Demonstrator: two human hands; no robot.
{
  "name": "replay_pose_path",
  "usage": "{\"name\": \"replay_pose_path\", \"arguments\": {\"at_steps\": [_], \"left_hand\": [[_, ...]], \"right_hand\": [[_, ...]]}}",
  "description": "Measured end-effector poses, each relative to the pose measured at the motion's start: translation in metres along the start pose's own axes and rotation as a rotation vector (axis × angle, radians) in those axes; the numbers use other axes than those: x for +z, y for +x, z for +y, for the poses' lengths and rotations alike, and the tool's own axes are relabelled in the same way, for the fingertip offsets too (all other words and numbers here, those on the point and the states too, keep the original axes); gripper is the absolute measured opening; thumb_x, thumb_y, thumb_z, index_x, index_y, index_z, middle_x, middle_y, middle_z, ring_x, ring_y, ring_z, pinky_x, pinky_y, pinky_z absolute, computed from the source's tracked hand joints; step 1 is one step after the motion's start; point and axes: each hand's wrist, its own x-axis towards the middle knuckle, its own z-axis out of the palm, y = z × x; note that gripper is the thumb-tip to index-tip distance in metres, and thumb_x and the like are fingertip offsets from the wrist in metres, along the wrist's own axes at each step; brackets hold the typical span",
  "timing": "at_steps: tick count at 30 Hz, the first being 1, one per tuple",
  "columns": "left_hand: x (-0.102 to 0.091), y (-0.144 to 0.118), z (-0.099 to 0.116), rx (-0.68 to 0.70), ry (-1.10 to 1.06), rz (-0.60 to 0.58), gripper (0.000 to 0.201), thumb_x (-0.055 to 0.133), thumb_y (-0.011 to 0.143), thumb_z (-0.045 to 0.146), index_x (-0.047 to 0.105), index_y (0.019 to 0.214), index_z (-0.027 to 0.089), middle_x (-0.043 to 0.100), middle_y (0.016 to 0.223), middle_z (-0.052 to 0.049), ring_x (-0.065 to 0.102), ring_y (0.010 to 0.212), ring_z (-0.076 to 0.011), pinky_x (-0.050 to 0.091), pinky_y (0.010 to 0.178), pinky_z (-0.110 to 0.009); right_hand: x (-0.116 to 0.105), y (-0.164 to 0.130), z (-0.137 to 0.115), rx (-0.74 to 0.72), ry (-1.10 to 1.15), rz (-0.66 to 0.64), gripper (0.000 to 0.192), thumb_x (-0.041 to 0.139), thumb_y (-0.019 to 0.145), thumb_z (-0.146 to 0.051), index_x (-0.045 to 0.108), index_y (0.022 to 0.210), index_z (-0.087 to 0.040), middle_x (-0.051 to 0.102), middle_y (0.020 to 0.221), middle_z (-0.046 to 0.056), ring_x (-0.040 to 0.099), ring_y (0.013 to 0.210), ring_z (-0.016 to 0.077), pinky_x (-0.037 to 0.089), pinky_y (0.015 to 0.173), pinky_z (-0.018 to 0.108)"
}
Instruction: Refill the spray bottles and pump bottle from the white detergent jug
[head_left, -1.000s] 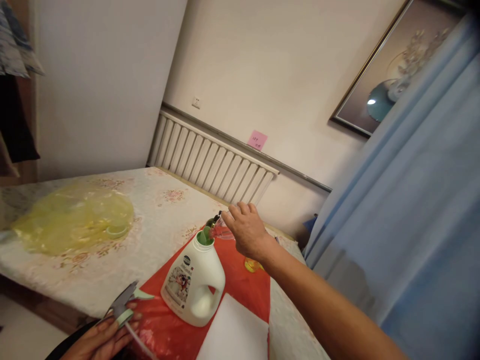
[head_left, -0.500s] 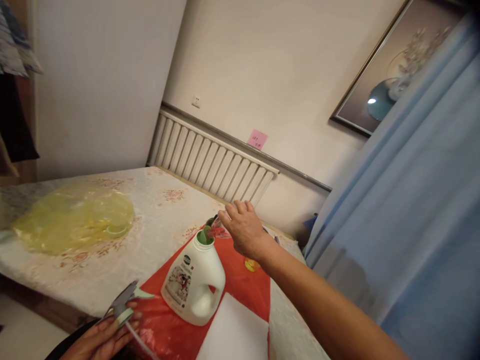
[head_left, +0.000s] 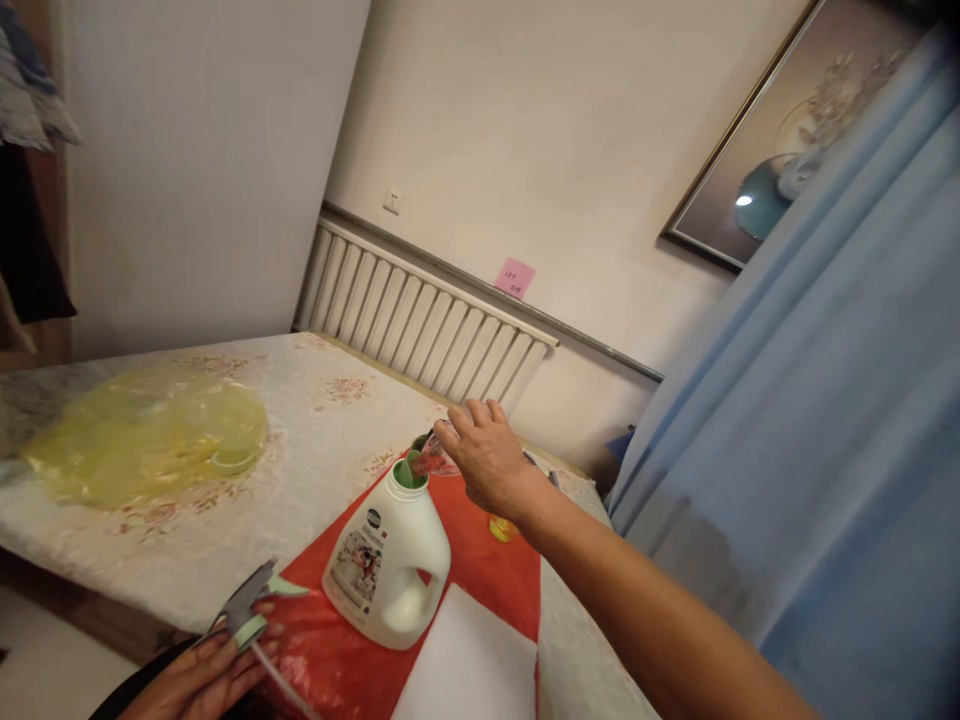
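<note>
Head view looks down at your two hands over a bed with a pale flowered cover [head_left: 315, 420]. Your right hand [head_left: 491, 462] is reached out past the white detergent jug [head_left: 390, 570], and its grip is closed around a small clear container [head_left: 435, 460] that is tilted with its mouth toward the jug's open green spout [head_left: 410, 472]. The container's mouth sits just at the spout; whether the two touch you cannot tell from this angle, and most of the container is hidden behind your fingers.

The jug stands upright on a red plastic sheet [head_left: 480, 570] spread over the near corner of the bed, its handle toward you. A white foam pad [head_left: 469, 665] lies on the red sheet just beside the jug, on your side. A small yellow object [head_left: 501, 528] rests on the sheet below your right wrist.

Your left hand [head_left: 202, 680] is low at the bottom edge, its grip holding a grey and green spray trigger head [head_left: 251, 605] with its thin tube [head_left: 281, 685] trailing toward the jug's side. It is well apart from the jug's mouth.

Farther left on the bed lies a crumpled yellow plastic bag [head_left: 142, 435]. A radiator [head_left: 420, 325] runs along the wall behind, with a pink note [head_left: 514, 277] above it and a blue curtain [head_left: 810, 400] on the right.
</note>
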Motion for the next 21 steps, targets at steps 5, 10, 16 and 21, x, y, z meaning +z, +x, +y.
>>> {"name": "replay_pose_path", "arguments": {"at_steps": [5, 10, 16, 21], "left_hand": [[0.001, -0.001, 0.001, 0.001, 0.013, -0.015, 0.090, 0.088, 0.050, 0.021, 0.059, 0.134, 0.040, 0.082, 0.098, -0.001, 0.073, 0.100, -0.0418, 0.067, 0.074, -0.042], [-0.002, 0.001, -0.001, -0.006, 0.021, -0.024, 0.089, 0.088, 0.051, 0.022, 0.060, 0.133, 0.040, 0.082, 0.098, 0.000, 0.072, 0.103, -0.0425, 0.067, 0.075, -0.043], [-0.009, 0.006, -0.003, -0.006, 0.011, -0.053, 0.087, 0.087, 0.055, 0.020, 0.059, 0.135, 0.039, 0.081, 0.103, 0.000, 0.069, 0.109, -0.0423, 0.065, 0.081, -0.043], [-0.025, 0.019, -0.009, 0.007, 0.001, -0.092, 0.094, 0.084, 0.061, 0.011, 0.048, 0.146, 0.031, 0.081, 0.106, -0.006, 0.070, 0.109, -0.0397, 0.064, 0.086, -0.042]], "right_hand": [[0.001, 0.000, 0.000, -0.006, 0.000, 0.008, 0.045, 0.060, 0.078, -0.015, 0.053, 0.123, -0.016, 0.056, 0.123, 0.014, 0.042, 0.116, 0.0352, 0.028, 0.104, 0.055], [0.004, -0.001, 0.001, -0.008, -0.004, 0.025, 0.048, 0.061, 0.077, -0.016, 0.053, 0.123, -0.015, 0.056, 0.122, 0.014, 0.042, 0.115, 0.0360, 0.029, 0.103, 0.055], [0.007, -0.005, -0.003, 0.035, 0.034, 0.008, 0.055, 0.061, 0.074, -0.013, 0.052, 0.128, -0.015, 0.057, 0.122, 0.015, 0.043, 0.114, 0.0361, 0.031, 0.101, 0.055], [0.018, -0.017, -0.010, 0.217, 0.244, -0.080, 0.068, 0.064, 0.067, -0.010, 0.049, 0.133, -0.016, 0.055, 0.129, 0.016, 0.044, 0.115, 0.0342, 0.035, 0.097, 0.050]]}}
